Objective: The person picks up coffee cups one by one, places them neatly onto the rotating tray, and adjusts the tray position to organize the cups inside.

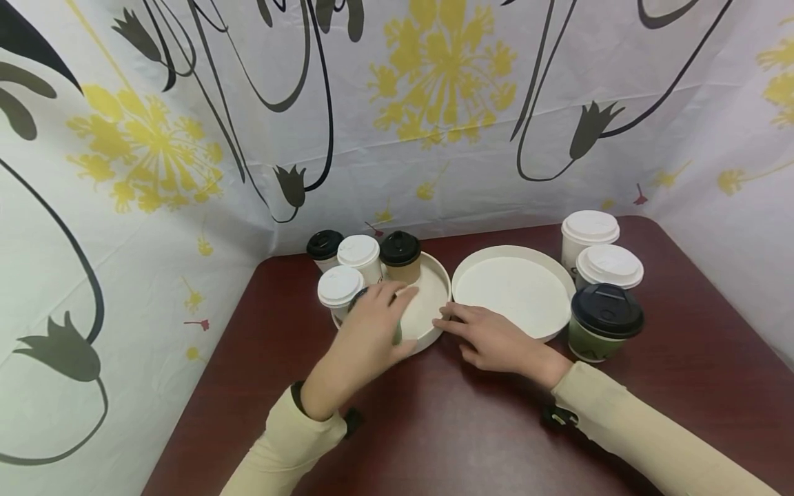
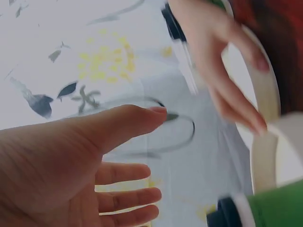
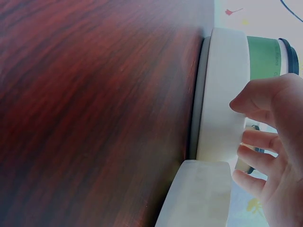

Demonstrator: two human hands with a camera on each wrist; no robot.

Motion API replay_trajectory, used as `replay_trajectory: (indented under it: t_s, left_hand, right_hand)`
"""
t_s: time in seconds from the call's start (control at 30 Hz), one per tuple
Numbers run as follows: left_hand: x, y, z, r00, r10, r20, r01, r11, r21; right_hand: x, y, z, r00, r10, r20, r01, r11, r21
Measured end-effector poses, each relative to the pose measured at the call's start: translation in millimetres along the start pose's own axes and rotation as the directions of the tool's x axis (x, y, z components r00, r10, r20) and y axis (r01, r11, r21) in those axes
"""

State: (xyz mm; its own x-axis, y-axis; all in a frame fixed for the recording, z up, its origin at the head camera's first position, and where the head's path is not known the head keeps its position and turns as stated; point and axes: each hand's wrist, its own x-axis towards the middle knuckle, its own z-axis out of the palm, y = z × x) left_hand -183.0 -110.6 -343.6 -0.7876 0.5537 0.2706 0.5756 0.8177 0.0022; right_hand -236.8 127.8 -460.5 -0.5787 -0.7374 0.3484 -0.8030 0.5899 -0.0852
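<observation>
My left hand (image 1: pixel 372 324) hovers over the left round white tray (image 1: pixel 442 279), fingers spread and holding nothing. Beneath it, partly hidden, stands a green paper cup (image 1: pixel 398 333) with a dark lid. In the left wrist view that green cup (image 2: pixel 279 208) is apart from my left hand (image 2: pixel 104 156). A brown cup with a black lid (image 1: pixel 400 248) stands on the same tray, beside white-lidded cups (image 1: pixel 340 286). My right hand (image 1: pixel 496 337) touches this tray's right rim with its fingertips, close to where it meets the right tray (image 1: pixel 561 272).
At the table's right stand two white-lidded cups (image 1: pixel 591 227) and a green cup with a black lid (image 1: pixel 604 324). Another black-lidded cup (image 1: pixel 324 244) is at the back left. Patterned cloth (image 1: pixel 446 172) surrounds the dark red table (image 1: pixel 446 427).
</observation>
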Motion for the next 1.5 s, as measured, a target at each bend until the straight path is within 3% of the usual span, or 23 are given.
replay_trajectory:
  t_s: [0.13, 0.33, 0.47, 0.7, 0.8, 0.97, 1.33, 1.5]
  left_hand:
    - [-7.9, 21.0, 2.6, 0.996, 0.075, 0.046, -0.074, 0.997, -0.017]
    - [-21.7, 40.5, 20.1, 0.969, 0.123, 0.214, -0.119, 0.992, -0.032]
    - [-27.6, 43.8, 35.7, 0.947, 0.073, 0.312, -0.070, 0.997, -0.021]
    - [-31.9, 44.4, 54.9, 0.917, -0.025, 0.398, 0.038, 0.999, -0.024]
    - [-32.7, 43.9, 58.9, 0.912, -0.040, 0.409, 0.044, 0.999, 0.000]
    - [-32.4, 41.0, 64.5, 0.922, -0.042, 0.384, 0.025, 0.998, 0.049]
    - [-31.8, 39.6, 67.7, 0.902, -0.077, 0.425, 0.047, 0.996, 0.081]
    - [-31.8, 39.1, 65.5, 0.904, -0.069, 0.423, 0.034, 0.995, 0.089]
  right_hand:
    - [0.1, -0.3, 0.2, 1.000, -0.006, -0.013, 0.006, 1.000, 0.006]
    - [-0.9, 1.5, 0.7, 1.000, -0.005, -0.019, 0.005, 1.000, 0.016]
    - [-1.2, 1.2, 1.2, 1.000, 0.000, -0.006, 0.000, 0.999, 0.033]
    - [-1.5, 0.9, 2.7, 1.000, 0.001, 0.008, -0.001, 1.000, 0.013]
    - [-1.5, 0.1, 2.5, 1.000, 0.002, 0.014, -0.002, 1.000, 0.015]
    - [-1.2, -1.1, 1.9, 1.000, 0.002, 0.006, -0.002, 1.000, 0.022]
    - [-1.7, 0.8, 4.1, 1.000, 0.004, -0.004, -0.003, 1.000, 0.026]
    - [-2.9, 2.8, 3.3, 1.000, 0.009, 0.005, -0.009, 1.000, 0.024]
